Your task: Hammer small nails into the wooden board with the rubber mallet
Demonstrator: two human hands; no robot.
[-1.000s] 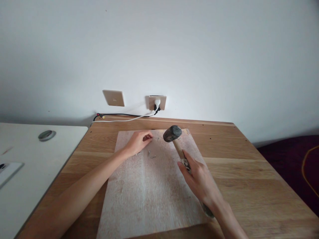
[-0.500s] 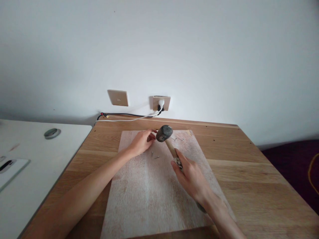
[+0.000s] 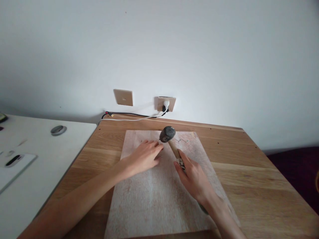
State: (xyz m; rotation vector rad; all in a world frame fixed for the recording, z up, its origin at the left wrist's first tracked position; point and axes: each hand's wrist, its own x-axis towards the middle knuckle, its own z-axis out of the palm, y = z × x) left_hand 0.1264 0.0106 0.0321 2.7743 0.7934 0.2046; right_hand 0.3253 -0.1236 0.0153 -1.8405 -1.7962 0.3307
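My right hand [image 3: 193, 172] is closed around the wooden handle of a mallet [image 3: 167, 134], its dark head held up over the far part of a pale wooden board [image 3: 152, 202]. My left hand [image 3: 147, 154] lies low over the board, left of the mallet head and palm down. Its thumb and fingers are apart, and the spot beneath the fingertips is hidden. Right of the mallet head, small nails [image 3: 183, 140] show at the board's far side, looking bent.
The board rests on a wooden table [image 3: 249, 186] against a white wall. A socket with a plug [image 3: 166, 104], a blank wall plate [image 3: 123, 97] and cables [image 3: 134, 117] are behind. At left stands a white desk [image 3: 25, 179] with a grey round grommet [image 3: 58, 130].
My left hand has come back toward me from beside the mallet head, now covering where two loose nails lay. The mallet stays raised in my right hand. The view has shifted slightly left.
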